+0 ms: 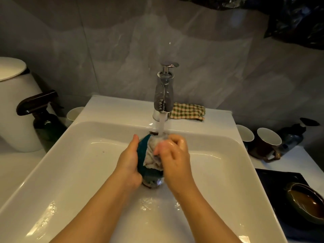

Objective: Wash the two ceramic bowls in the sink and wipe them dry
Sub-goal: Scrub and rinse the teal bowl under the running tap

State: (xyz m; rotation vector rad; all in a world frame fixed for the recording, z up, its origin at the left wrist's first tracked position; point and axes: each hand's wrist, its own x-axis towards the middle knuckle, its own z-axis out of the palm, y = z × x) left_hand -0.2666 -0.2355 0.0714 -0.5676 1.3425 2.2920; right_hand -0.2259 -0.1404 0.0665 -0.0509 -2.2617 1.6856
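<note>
Teal bowl (141, 152) tilted on edge mid-sink (70, 155) under the running tap (164, 95); gripped by the left hand (128, 163), thumb over the rim. Pale cloth (152, 157) bunched inside, pinched in the curled right hand (175, 155). Judged mid-wash on the first of two bowls; brown-green bowl (308, 202) waiting near right, wiping dry still ahead. Two cloths counted, the checked cloth (188, 111) on the far ledge.

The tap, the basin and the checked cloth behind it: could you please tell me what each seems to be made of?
Tap: polished metal, likely chrome-plated; it mirrors its surroundings.
Basin: glossy white, probably glazed ceramic; sharp highlights on smooth walls.
Cloth: matte woven fabric, perhaps cotton; checked weave, soft folds.
</note>
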